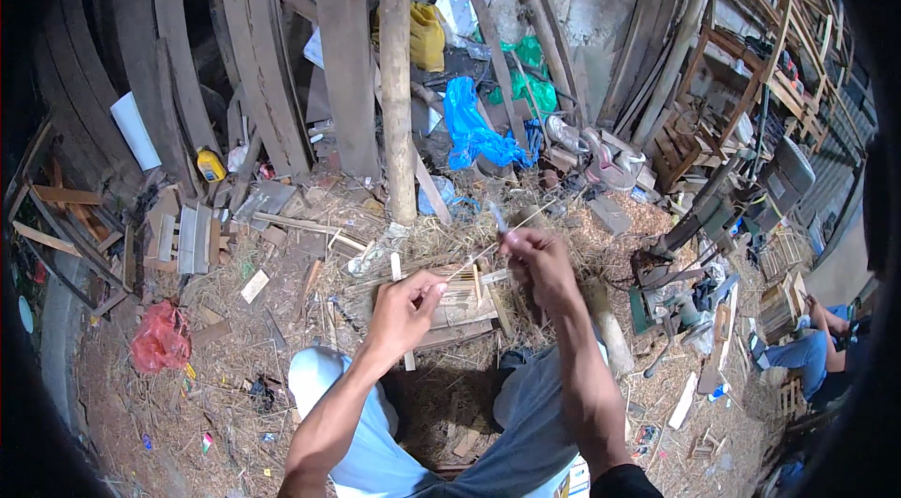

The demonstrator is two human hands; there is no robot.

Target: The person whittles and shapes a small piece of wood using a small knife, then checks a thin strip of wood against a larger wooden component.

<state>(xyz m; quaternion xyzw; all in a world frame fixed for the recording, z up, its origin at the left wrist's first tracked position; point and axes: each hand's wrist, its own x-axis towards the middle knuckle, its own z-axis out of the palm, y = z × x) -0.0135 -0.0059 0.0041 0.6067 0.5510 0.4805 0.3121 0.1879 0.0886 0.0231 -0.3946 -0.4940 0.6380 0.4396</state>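
My left hand pinches the near end of a thin straw-coloured stick between thumb and forefinger. The stick slants up to the right, past my right hand. Closed fingers of that hand grip a narrow, pale, blade-like piece that points up and away; its exact kind is too blurred to tell. Below the hands, in front of my knees, lies a small frame of light wooden slats among loose sticks. Whether the right fingers also touch the stick cannot be made out.
Straw and shavings cover the ground. An upright wooden pole stands ahead, with planks leaning behind it. A blue plastic bag lies beyond, a red bag at left. Another person's leg shows at right.
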